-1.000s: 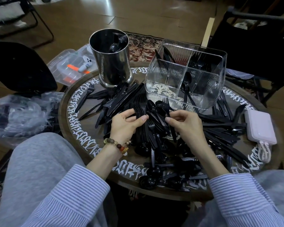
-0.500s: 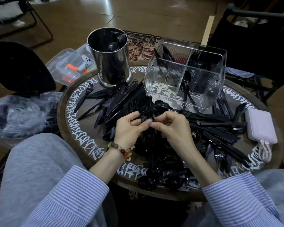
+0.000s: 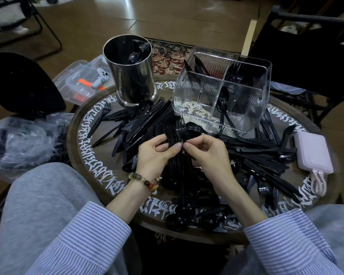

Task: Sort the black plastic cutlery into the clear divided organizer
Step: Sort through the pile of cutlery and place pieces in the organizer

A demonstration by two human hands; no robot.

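Gripping a fork stack (image 3: 175, 133) mid-surface, the left hand (image 3: 157, 153) meets the right hand (image 3: 205, 153), seemingly pinching one fork.

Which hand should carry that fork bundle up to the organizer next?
Probably the left hand: it grips the stacked forks, while the right hand only pinches at them. The clear organizer sits just beyond both.

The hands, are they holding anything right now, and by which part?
The left hand grips a stack of black forks around the handles, tines pointing away. The right hand pinches the same stack at the handles.
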